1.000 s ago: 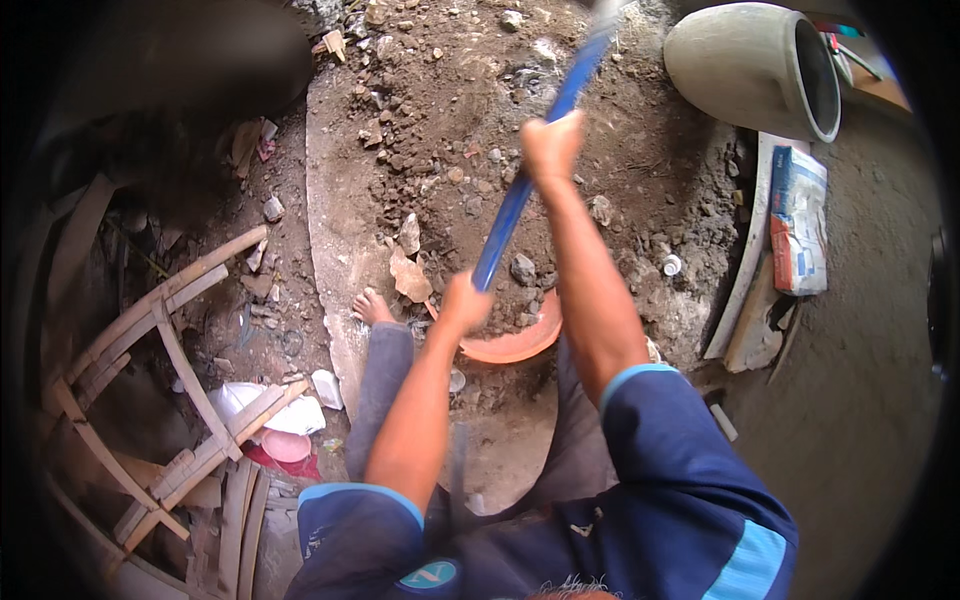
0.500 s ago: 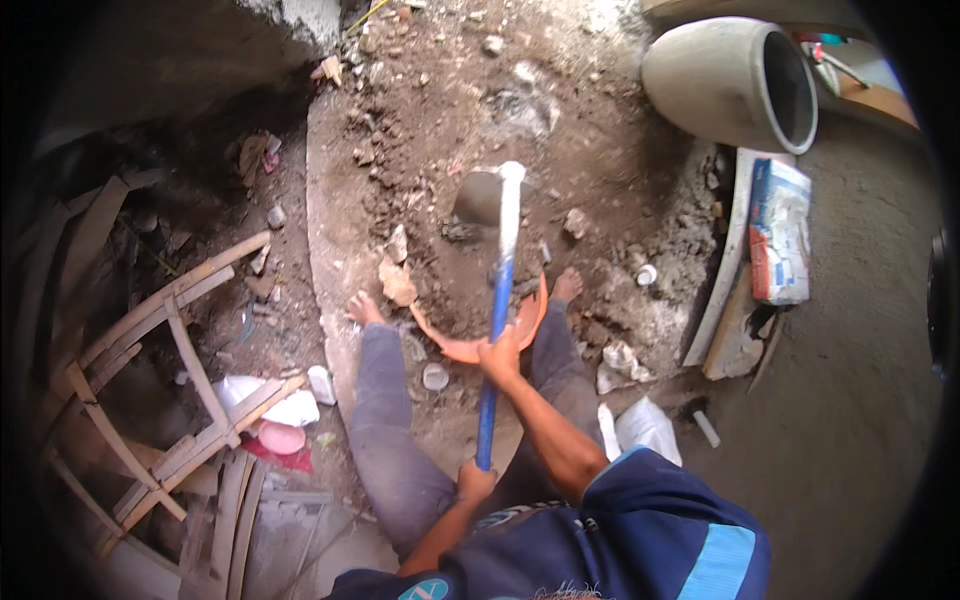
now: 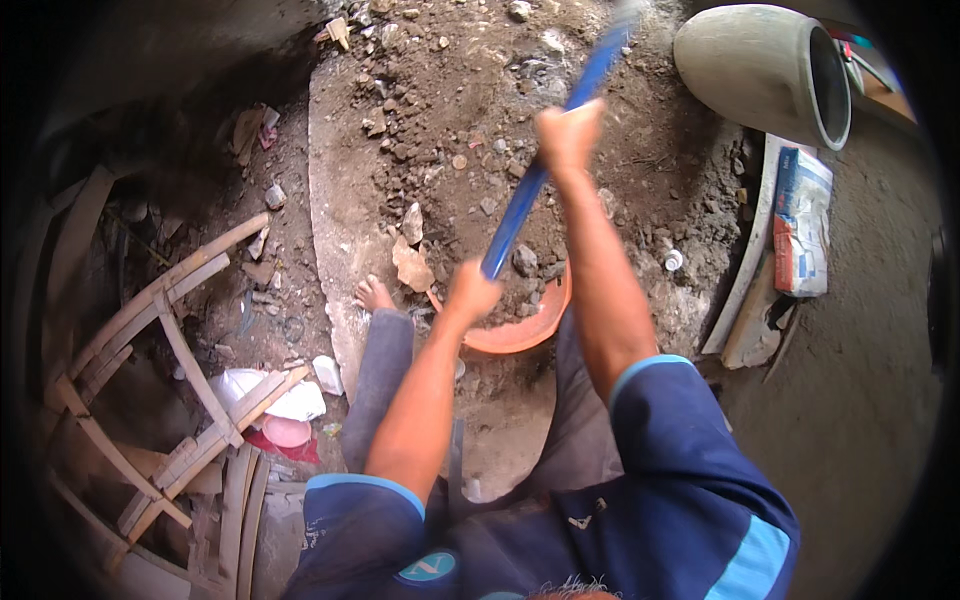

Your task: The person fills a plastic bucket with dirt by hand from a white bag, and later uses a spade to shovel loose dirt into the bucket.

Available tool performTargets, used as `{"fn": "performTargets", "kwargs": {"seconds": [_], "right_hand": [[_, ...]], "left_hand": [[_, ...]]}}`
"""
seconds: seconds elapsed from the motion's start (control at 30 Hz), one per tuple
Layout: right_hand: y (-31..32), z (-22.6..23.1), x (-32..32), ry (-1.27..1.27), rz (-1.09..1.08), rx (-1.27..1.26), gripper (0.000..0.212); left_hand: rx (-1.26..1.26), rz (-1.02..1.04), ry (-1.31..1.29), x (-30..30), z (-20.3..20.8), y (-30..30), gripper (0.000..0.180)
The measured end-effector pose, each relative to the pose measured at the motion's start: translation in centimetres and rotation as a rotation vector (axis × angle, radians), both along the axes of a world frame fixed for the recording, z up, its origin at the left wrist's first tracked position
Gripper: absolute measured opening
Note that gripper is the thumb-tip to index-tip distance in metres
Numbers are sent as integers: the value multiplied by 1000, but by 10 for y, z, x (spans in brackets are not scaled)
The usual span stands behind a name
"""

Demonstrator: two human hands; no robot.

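Observation:
Both of my hands are wrapped round the blue handle of a hoe. My left hand grips its lower end. Farther up the handle, my right hand is closed round it. The handle slants up to the right, and its far part is blurred; the blade lies beyond the top edge. Below the handle, between my legs, sits a broken-edged orange basin with soil and stones at its inner side. Loose soil and rubble spread out ahead of my hands.
A large grey clay jar lies on its side at the far right. Near it, a bag rests by curved boards. A wooden frame stands at the left, beside a white sack. My bare left foot is by flat stones.
Both hands have moved forward and up with the hoe. Its blade was on the soil ahead and has now left the view. The handle has tilted to the right.

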State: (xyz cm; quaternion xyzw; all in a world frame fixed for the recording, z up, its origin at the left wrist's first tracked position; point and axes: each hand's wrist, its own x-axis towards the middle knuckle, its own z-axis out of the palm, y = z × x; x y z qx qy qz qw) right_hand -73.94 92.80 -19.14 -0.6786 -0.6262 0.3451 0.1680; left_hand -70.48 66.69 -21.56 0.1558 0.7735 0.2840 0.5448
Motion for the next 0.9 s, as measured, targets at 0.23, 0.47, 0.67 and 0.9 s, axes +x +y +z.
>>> {"fn": "performTargets", "kwargs": {"seconds": [0.23,0.47,0.67,0.9], "right_hand": [[-40,-60,9,-219,75,-351,41],[51,-29,-12,-14,107,-521,27],[197,-2,-89,15,423,-935,12],[129,-30,-101,80,206,-633,28]], "left_hand": [[-168,41,12,32,53,-36,18],[-117,263,-514,-13,156,72,32],[117,184,-662,-135,245,240,20],[100,158,-708,-157,224,158,49]]}}
